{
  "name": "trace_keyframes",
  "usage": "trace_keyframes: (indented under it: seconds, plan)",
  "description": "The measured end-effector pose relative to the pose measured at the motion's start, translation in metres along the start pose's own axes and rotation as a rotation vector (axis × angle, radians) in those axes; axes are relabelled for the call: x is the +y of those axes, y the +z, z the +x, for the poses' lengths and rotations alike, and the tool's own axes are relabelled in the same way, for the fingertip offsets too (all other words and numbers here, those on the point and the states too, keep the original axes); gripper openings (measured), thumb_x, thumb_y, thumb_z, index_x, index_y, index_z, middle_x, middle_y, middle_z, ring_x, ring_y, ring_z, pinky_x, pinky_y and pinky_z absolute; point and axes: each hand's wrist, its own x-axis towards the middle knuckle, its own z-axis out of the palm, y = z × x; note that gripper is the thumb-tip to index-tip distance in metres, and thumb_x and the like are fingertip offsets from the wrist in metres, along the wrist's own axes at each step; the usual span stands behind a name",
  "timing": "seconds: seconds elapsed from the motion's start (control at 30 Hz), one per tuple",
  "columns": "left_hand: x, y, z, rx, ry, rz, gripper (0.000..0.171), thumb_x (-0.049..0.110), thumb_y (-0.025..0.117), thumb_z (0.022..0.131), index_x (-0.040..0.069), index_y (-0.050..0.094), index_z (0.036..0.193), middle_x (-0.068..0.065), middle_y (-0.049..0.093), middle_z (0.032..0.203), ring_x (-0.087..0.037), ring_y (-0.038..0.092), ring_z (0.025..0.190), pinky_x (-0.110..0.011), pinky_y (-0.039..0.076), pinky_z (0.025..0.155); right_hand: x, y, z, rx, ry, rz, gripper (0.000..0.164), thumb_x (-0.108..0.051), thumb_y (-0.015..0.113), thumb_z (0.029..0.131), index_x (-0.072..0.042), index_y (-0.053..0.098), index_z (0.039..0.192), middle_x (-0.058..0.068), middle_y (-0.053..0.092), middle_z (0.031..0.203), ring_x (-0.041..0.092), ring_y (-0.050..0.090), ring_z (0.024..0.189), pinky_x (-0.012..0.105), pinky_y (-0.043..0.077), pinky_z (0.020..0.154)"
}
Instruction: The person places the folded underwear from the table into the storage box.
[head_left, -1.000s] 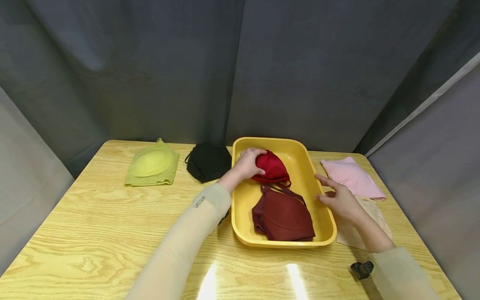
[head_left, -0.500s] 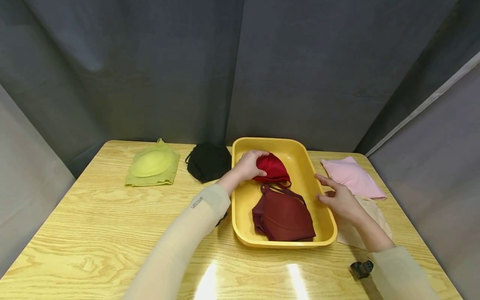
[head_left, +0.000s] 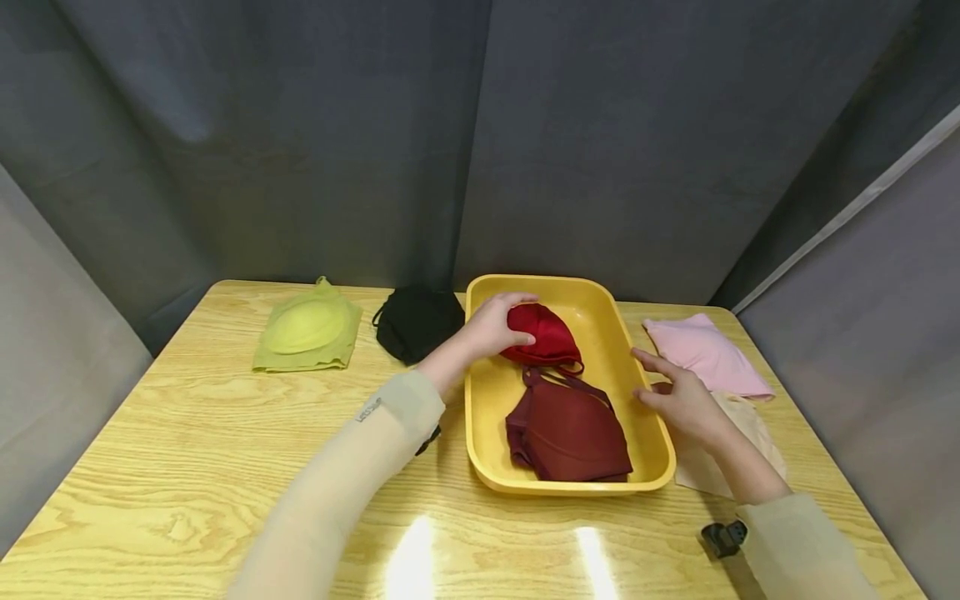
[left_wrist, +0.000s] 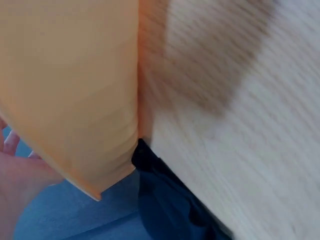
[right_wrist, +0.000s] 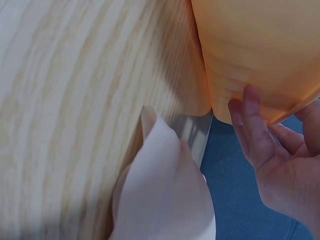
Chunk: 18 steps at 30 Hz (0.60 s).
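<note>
In the head view my left hand (head_left: 497, 323) reaches over the left rim of a yellow plastic tub (head_left: 626, 358). Its fingers and thumb are spread at the left side of a red bra (head_left: 551, 333), which lies in the far part of the tub. Nearer me in the same tub is a folded maroon bra (head_left: 573, 433), its straps toward the red one. My right hand (head_left: 682, 402) is at the tub's right rim with loosely extended fingers. In the right wrist view, some fingers (right_wrist: 254, 117) lie along the tub's outer wall.
Left of the tub lie a black bra (head_left: 420, 323) and a yellow-green bra (head_left: 307, 327). On its right are a pink bra (head_left: 705, 354) and a beige one (head_left: 757, 429), partly hidden by my right forearm. Dark curtains (head_left: 480, 150) hang behind the table.
My left forearm has shifted left and toward me, and the left fingers have spread wider at the red bra. My right hand stays in place.
</note>
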Motion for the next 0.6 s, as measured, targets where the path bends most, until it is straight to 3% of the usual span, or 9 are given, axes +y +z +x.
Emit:
trace_keyframes:
  seconds: [0.6]
  plan:
    - [0.029,-0.023,-0.04,0.055,0.119,-0.024,0.06,0.024,0.074,0.082,0.017,0.05,0.136,-0.003,0.051,0.137,-0.021,0.045,0.127,-0.035,0.037,0.107,0.001,0.001,0.004,-0.005,0.006,-0.01,0.065,-0.01,0.064,0.089,-0.005,0.033,0.146,0.031,0.041,0.135,0.038,0.063,0.098,0.023,0.054,0.074]
